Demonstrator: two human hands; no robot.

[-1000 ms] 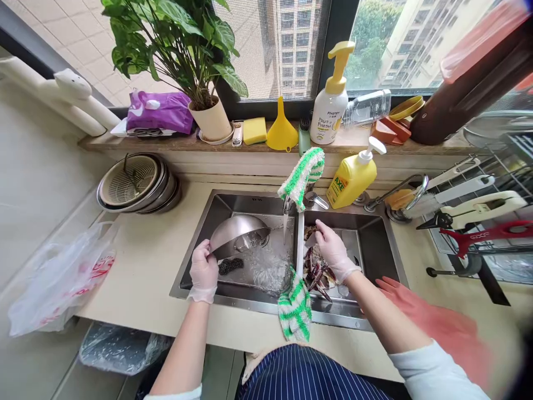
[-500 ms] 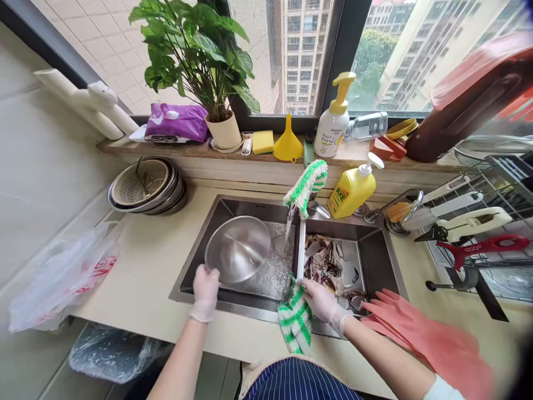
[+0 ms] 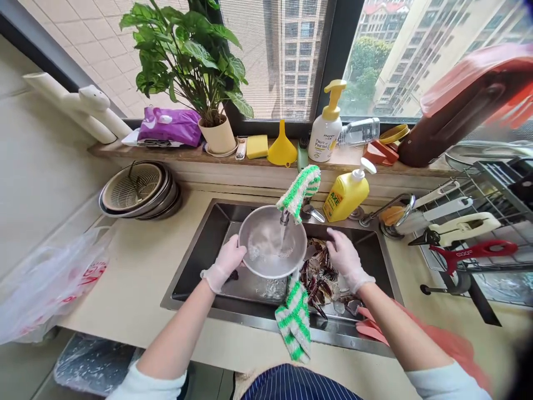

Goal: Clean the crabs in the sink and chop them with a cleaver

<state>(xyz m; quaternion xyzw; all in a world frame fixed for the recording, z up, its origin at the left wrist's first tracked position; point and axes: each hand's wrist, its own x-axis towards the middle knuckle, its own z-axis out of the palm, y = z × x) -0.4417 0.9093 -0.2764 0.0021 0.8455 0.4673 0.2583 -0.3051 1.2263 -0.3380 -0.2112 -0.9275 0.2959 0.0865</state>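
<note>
While under tap (image 3: 284, 218), bowl (image 3: 268, 268) over sink (image 3: 247, 291) (pale counter (image 3: 137, 272) around, window (image 3: 266, 66) behind)

Two bare forearms (image 3: 179, 333) reach forward from pale sleeves (image 3: 150, 382). The left hand (image 3: 229, 259), thinly gloved, pinches with thumb (image 3: 240, 252) uppermost; the right hand (image 3: 345, 259), gloved too, hangs loose with fingers (image 3: 334, 235) slightly curled.

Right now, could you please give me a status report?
Left hand gripping metal bowl by rim. Bowl under running tap, water inside. Right hand over right basin, nothing visibly held. Striped cloth draped over sink rim.
</note>
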